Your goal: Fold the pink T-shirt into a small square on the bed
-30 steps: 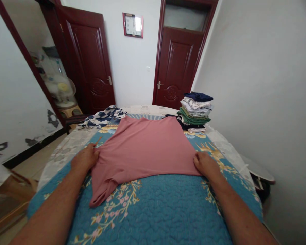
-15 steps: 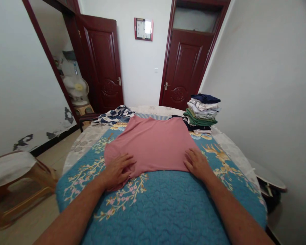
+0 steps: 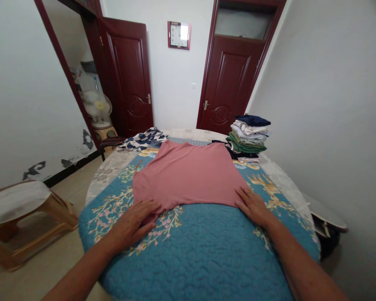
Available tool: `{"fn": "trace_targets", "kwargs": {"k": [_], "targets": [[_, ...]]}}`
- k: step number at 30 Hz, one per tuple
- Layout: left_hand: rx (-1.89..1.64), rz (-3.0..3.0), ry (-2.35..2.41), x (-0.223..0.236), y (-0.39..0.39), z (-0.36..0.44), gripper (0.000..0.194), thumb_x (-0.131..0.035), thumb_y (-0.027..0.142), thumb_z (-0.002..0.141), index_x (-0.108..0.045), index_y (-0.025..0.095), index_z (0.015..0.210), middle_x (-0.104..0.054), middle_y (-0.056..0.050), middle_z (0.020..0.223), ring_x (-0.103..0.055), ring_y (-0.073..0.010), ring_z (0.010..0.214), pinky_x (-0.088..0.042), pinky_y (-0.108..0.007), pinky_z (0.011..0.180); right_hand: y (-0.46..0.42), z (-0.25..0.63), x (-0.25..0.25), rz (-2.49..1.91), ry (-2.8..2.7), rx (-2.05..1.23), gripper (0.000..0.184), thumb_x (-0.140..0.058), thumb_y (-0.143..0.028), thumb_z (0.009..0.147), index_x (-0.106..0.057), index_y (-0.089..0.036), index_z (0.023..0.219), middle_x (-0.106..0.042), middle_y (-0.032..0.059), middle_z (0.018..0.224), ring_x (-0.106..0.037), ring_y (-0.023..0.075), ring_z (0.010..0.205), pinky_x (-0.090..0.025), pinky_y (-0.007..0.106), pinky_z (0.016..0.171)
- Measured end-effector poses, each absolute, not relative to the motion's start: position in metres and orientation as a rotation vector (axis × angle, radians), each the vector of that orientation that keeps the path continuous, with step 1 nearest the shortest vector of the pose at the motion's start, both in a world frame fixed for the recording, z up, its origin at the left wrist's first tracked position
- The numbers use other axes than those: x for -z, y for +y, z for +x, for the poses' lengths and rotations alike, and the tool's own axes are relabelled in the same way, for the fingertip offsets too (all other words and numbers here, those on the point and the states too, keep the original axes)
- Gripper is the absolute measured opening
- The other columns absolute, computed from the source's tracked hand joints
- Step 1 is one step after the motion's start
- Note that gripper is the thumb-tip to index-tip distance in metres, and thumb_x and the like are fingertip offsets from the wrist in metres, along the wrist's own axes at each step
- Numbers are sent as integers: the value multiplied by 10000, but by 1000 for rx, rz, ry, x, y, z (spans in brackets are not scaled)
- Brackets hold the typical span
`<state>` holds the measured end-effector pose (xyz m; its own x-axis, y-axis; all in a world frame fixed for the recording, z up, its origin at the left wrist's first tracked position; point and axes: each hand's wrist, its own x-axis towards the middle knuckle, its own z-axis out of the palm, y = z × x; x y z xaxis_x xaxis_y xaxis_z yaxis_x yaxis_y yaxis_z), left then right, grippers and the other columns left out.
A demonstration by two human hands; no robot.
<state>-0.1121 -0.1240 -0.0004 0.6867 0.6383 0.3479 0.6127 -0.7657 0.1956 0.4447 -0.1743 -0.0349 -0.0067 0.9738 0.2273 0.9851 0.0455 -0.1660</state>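
Observation:
A pink short-sleeved knit shirt lies flat on a blue floral quilt, its left side narrowed and partly turned under. My left hand rests palm down at the shirt's lower left corner, touching the fabric and the quilt. My right hand lies flat at the lower right hem, fingers spread on the cloth. Neither hand closes on anything. The shirt's sleeves are hidden or folded in, and I cannot tell which.
A stack of folded clothes stands at the far right of the bed, beside a crumpled navy-and-white checked garment. A wooden stool stands on the floor to the left, and a wall runs close along the right.
The shirt's left side has drawn inward and its hanging lower corner is gone. My left hand has moved from the shirt's left edge to its lower left corner. The view has tilted upward.

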Motion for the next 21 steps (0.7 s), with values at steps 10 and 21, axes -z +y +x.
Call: {"fn": "trace_targets", "kwargs": {"k": [10, 21], "targets": [[-727, 2951, 1069, -15, -129, -96, 403, -611, 389, 1003, -667, 242, 1374, -707, -124, 1364, -646, -295, 1259, -505, -492, 1106, -191, 468, 36, -1597, -2000, 153, 308, -565, -327, 954, -775, -199, 1140, -719, 146, 1286, -657, 300, 1233, -502, 526, 1130], [-728, 2939, 1116, -26, -127, -63, 431, -571, 234, 996, -635, 325, 1413, -658, -91, 1429, -587, -308, 1323, -453, -493, 1131, -190, 395, 0, -1496, -2182, 227, 289, -607, -328, 972, -742, -192, 1188, -711, 154, 1274, -628, 295, 1220, -465, 485, 1117]]}}
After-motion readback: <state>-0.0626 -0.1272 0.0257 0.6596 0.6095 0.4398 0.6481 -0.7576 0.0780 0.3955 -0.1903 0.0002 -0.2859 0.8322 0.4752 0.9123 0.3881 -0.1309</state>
